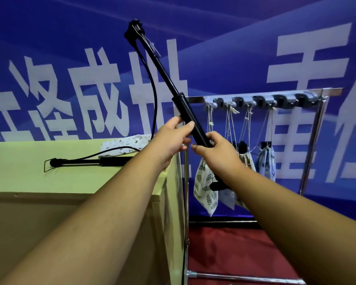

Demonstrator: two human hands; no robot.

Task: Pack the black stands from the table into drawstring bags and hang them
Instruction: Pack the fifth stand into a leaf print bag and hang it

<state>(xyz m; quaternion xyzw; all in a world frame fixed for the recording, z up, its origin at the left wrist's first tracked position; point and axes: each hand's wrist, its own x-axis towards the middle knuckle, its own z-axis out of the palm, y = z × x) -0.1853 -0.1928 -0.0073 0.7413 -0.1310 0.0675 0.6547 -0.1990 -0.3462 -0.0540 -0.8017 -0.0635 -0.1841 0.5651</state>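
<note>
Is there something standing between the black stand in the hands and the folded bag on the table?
Nothing blocks the way through the air. The left hand and right hand grip the held stand. A second stand lies in front of the folded bag, and a black cable crosses the bag.

Both bare forearms reach forward and upward from the bottom of the view, drawing together near the centre. The left hand [170, 138] has its fingers [178, 120] and thumb curled round a long black telescopic metal stand [181, 101]. The right hand [217, 153] grips the same tube just below, its back toward the camera and its thumb pointing left. The two hands are nearly touching.
</note>
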